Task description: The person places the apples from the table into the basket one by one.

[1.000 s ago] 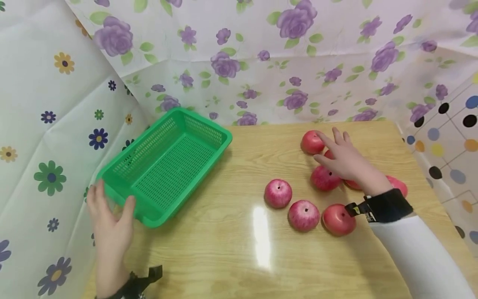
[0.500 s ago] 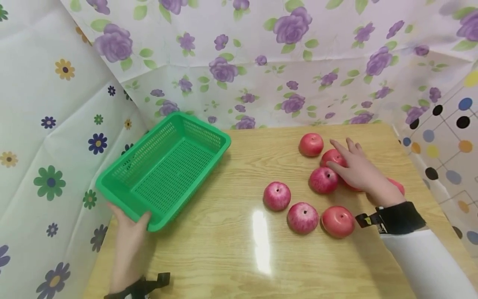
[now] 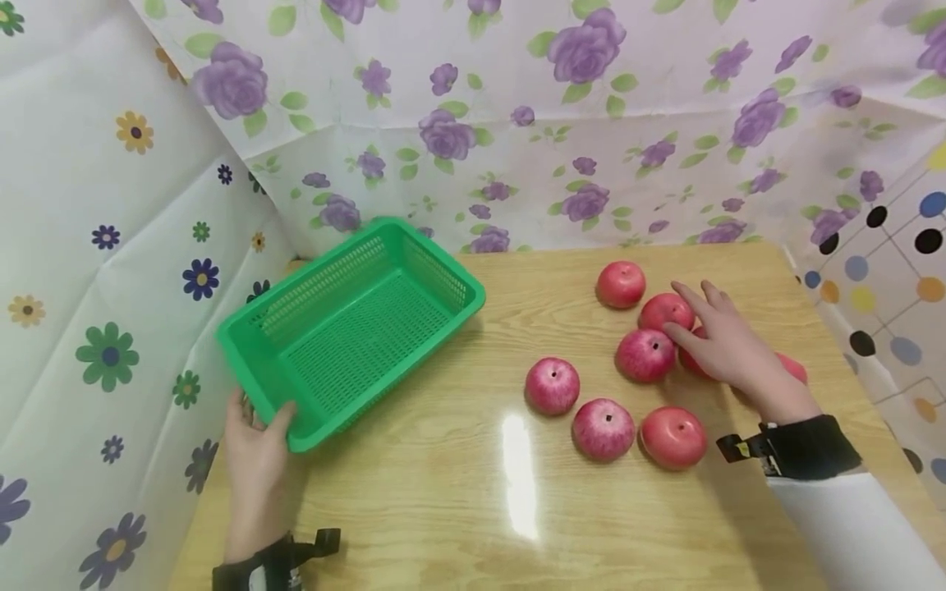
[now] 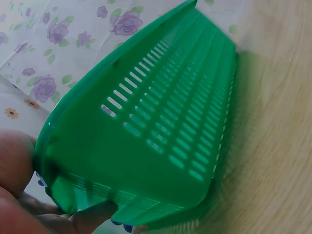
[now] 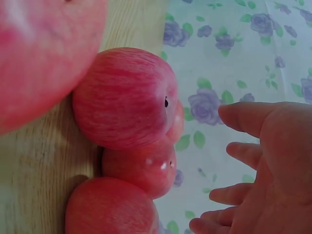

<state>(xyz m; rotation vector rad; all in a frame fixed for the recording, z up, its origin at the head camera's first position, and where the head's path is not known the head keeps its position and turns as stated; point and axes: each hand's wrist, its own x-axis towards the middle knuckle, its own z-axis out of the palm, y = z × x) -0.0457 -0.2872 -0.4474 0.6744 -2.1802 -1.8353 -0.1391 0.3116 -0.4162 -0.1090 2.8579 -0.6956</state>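
Observation:
My left hand (image 3: 254, 455) grips the near short end of a green plastic basket (image 3: 362, 332), thumb over the rim and fingers beneath it. Slotted side walls of the basket (image 4: 161, 112) fill much of the left wrist view, and nothing lies inside it. My right hand (image 3: 727, 349) hovers over a cluster of apples, fingers spread and holding nothing. Under its fingertips are a red apple (image 3: 667, 313) and a streaked pink apple (image 3: 645, 356); the palm partly covers another apple (image 3: 693, 355). In the right wrist view a streaked apple (image 5: 126, 97) sits beside the open fingers.
Another apple (image 3: 621, 284) stands at the back. Nearer the front are two streaked apples (image 3: 553, 386) and a red one (image 3: 673, 437). One red fruit (image 3: 792, 368) shows behind the right wrist. Patterned sheets (image 3: 517, 148) wall the wooden table (image 3: 443, 492) at the back and sides.
My left hand has reached the basket's near end and taken hold of it; the basket has shifted slightly right. My right hand has drawn back a little to the right, uncovering more apples.

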